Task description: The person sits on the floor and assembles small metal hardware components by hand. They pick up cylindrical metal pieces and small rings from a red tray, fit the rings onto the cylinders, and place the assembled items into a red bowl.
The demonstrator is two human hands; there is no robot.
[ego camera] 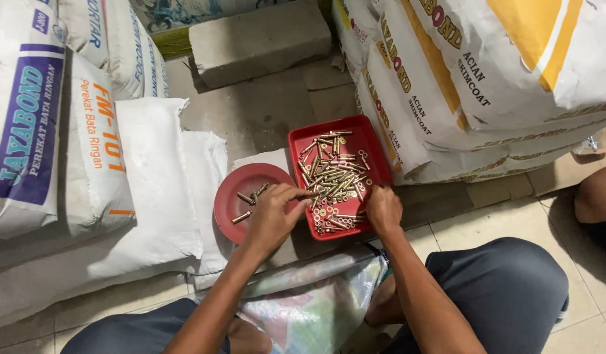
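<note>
Left hand (271, 213) is pinching a brass-coloured bolt at the rectangular red plastic tray (375, 152) of mixed bolts and washers (333, 178); right hand (383, 208), fingers curled, is resting in the tray's near corner, beside the round red plate (232, 191).

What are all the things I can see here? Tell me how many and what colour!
square tray: one, red, on the floor in the middle, under both hands
bolts and washers: a big pile, brass and silver, inside the square tray
round plate: one, red, left of the tray
bolts on plate: a few, brass
sacks: several, white with printing, stacked left and right
block: one, grey, at the top
plastic bag: one, shiny, between the knees
left hand: fingers reaching into the pile from the tray's left edge
right hand: on the tray's near right corner
</note>
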